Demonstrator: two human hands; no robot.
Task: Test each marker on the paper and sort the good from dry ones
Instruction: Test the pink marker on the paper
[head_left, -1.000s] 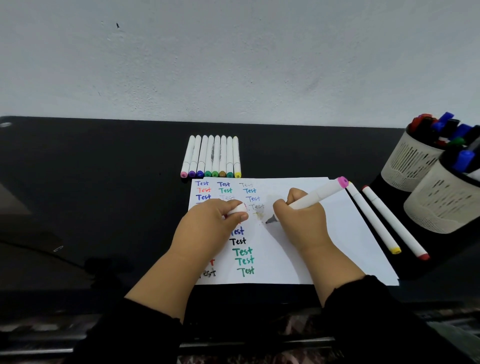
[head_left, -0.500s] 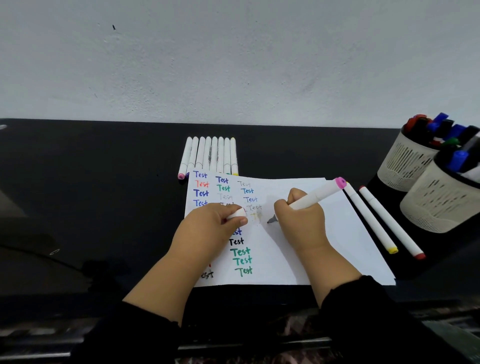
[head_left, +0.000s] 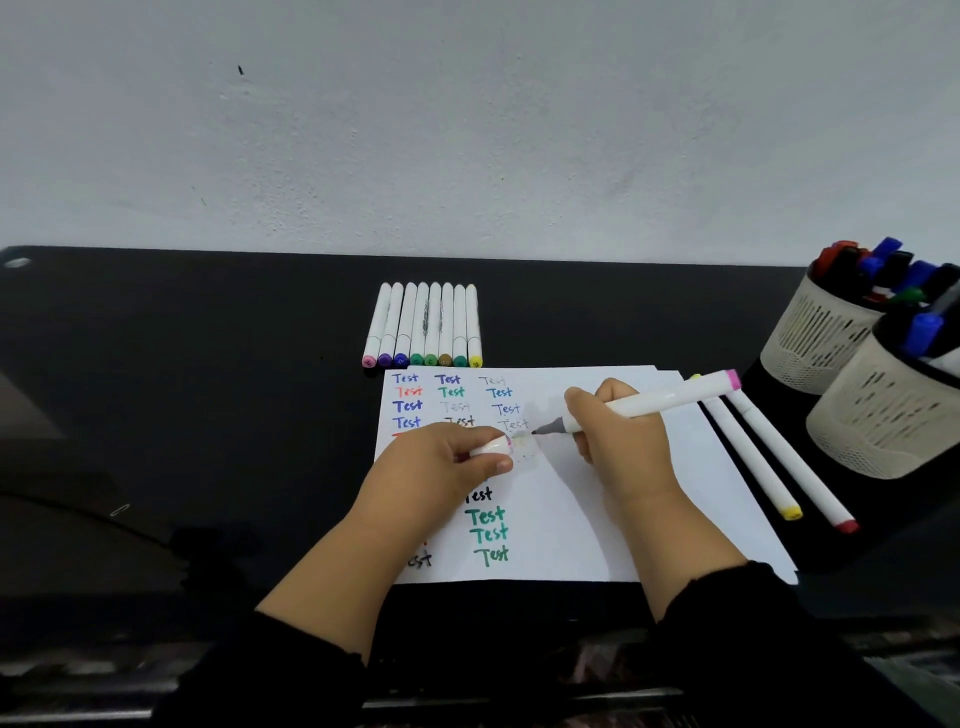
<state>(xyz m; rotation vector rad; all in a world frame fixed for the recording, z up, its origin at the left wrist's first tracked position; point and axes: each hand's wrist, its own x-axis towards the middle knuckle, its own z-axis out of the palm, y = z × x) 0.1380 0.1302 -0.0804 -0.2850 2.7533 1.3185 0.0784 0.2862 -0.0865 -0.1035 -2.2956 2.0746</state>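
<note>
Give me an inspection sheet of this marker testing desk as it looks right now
Surface: black glossy desk.
Job's things: paper with rows of "Test"; row of eight capped markers beyond it; two capped markers at its right edge.
Clutter: two mesh cups of pens, far right.
Grips: right hand holds a pink-ended marker, tip at the paper; left hand pinches a white cap.
Cables: nothing seen.
Surroundings: plain white wall.

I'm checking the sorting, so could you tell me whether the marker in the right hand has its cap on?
No, the marker in the right hand shows a bare grey tip by the paper.
</note>
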